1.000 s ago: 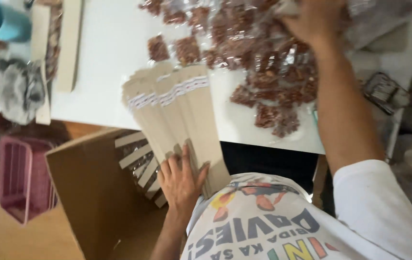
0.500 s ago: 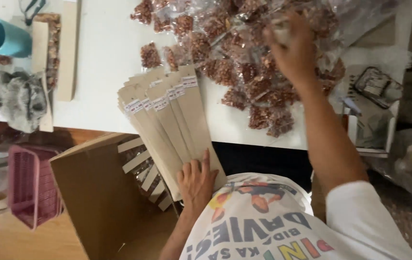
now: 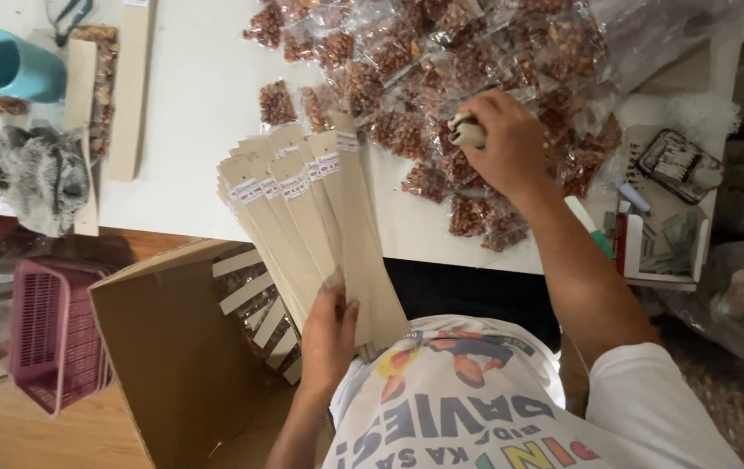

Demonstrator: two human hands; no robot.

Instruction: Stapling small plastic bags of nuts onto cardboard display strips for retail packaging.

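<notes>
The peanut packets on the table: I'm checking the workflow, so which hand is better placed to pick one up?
Probably the right hand: it hovers over the peanut packets, though it grips a small pale object. The left hand is busy holding the fanned cardboard strips.

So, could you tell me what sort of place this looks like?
Probably a small home snack-packing workspace: a white table heaped with small clear nut packets, long cardboard strips under the left hand, and an open cardboard box.

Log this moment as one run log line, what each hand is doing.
left hand: holds fanned cardboard strips | right hand: grips small pale object over snack packets | white table | cardboard box
</notes>
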